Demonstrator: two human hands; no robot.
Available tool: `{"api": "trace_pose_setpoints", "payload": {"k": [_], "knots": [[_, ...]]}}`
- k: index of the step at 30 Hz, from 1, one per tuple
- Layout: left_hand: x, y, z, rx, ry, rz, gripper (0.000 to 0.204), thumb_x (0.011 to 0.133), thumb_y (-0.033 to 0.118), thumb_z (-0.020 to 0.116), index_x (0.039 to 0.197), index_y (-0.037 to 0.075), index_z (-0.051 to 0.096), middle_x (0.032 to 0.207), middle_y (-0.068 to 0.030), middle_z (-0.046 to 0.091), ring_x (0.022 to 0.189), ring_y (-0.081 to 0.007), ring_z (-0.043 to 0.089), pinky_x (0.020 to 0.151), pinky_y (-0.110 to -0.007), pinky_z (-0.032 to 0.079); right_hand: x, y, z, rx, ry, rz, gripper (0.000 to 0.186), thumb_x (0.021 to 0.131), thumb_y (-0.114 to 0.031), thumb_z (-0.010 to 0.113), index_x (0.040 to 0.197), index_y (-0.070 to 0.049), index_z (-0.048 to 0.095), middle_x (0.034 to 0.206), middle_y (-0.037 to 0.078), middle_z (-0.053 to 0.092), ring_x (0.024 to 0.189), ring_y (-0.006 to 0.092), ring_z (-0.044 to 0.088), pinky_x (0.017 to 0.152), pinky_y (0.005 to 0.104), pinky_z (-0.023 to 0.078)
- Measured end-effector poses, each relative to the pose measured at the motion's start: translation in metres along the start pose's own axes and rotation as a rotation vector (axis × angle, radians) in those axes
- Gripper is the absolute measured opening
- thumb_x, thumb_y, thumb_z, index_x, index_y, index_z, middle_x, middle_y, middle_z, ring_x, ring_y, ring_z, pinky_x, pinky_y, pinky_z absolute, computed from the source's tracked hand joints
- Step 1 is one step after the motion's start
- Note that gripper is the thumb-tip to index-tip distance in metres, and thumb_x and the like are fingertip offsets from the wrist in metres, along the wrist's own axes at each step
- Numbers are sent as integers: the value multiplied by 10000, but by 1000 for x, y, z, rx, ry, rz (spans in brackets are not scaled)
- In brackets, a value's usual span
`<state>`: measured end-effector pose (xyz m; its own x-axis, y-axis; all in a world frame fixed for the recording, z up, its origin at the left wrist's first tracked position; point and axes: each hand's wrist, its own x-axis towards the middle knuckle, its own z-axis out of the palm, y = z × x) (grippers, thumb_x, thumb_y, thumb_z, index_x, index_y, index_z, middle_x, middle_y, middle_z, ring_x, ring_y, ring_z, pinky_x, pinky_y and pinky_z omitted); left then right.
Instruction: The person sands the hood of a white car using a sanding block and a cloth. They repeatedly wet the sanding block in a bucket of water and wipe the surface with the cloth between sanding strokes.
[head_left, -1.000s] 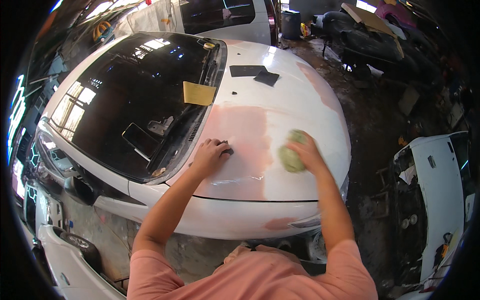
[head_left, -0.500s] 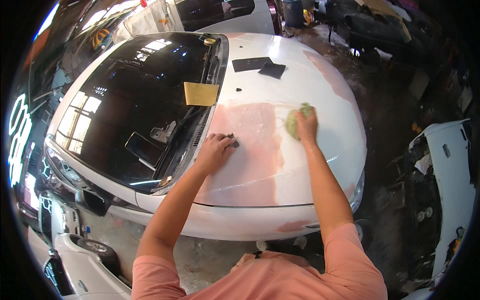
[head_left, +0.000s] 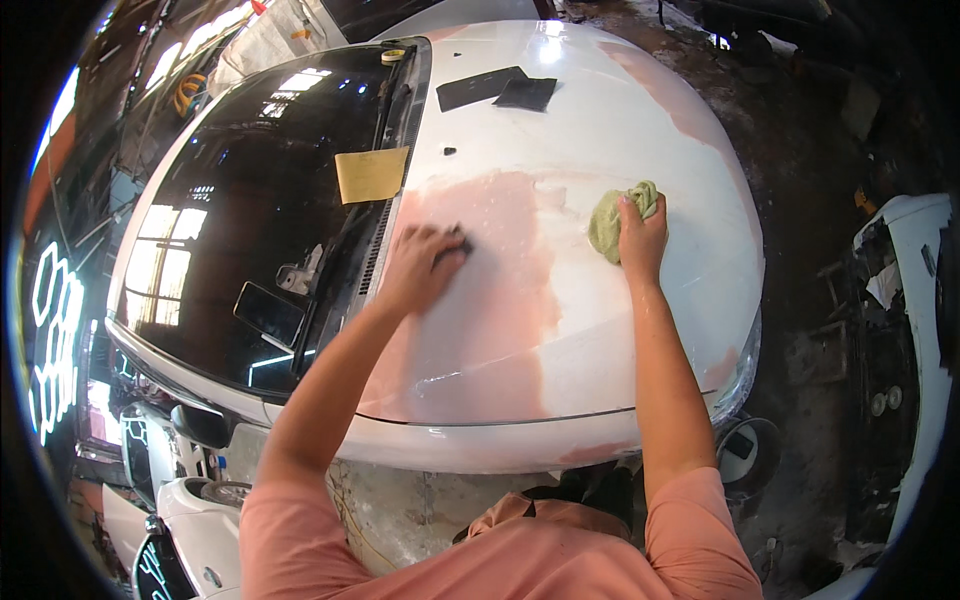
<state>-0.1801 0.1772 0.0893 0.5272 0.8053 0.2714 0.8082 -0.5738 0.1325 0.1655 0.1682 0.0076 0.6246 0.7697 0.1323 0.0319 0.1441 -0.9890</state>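
My left hand [head_left: 422,268] is closed round a small dark piece of sandpaper [head_left: 458,243], pressed to the pink filler patch [head_left: 490,300] on the white car hood [head_left: 590,345]; slight blur hides its edges. To the right, my right hand [head_left: 645,235] grips a bunched green cloth [head_left: 608,226] over the white paint beside the patch. Farther up the hood lie two dark sheets of sandpaper [head_left: 482,88], [head_left: 527,94] overlapping, and a small black piece [head_left: 450,151]. A yellow sheet [head_left: 371,175] rests at the base of the windshield.
A phone [head_left: 270,313] lies on the dark windshield [head_left: 250,220], near a roll of yellow tape [head_left: 393,57] at its far corner. By the hood's front right corner stands a round bucket [head_left: 750,455]. A white car panel [head_left: 905,300] stands at the right; another white car [head_left: 205,530] is lower left.
The view has shifted, so the hood sits higher. My right hand has moved right and slightly up with the green cloth. My left hand has moved a little along the pink patch.
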Motion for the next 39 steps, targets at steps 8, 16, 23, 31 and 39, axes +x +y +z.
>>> {"api": "trace_pose_setpoints", "payload": {"k": [8,16,23,31,39], "knots": [[6,13,18,-31,-21,-53,327,933,310,749,1190,107,766,1201,-177,681,1145,-394,601,1028,-464,483,0,4,-4,-22,54,33,352,942,-246,656,1161,19,580,1088,207,682,998,371,648,927,457,500],[84,-3,9,30,-67,-128,416,980,359,688,1276,67,716,1323,-180,646,1255,-362,573,1077,-429,456,-13,2,11,26,16,20,351,939,-235,662,1163,23,580,1098,212,678,1017,377,645,942,457,493],[-6,12,-1,-37,-173,-30,412,945,341,752,1279,101,730,1297,-182,654,1261,-393,573,1095,-462,448,3,5,-8,-25,33,17,366,946,-241,646,1199,16,584,1149,224,672,1048,395,642,950,466,491],[81,1,9,-110,-122,-92,416,966,339,721,1276,63,733,1307,-179,666,1274,-386,569,1108,-420,439,-12,1,10,-19,15,23,388,940,-248,650,1214,18,580,1124,222,675,1040,389,647,953,458,493],[25,-2,-4,-65,-123,19,345,978,319,706,1250,111,750,1268,-137,691,1212,-364,598,1062,-447,481,-2,-1,2,-51,37,15,389,943,-245,649,1219,20,577,1129,229,680,1037,390,646,953,454,492]]}}
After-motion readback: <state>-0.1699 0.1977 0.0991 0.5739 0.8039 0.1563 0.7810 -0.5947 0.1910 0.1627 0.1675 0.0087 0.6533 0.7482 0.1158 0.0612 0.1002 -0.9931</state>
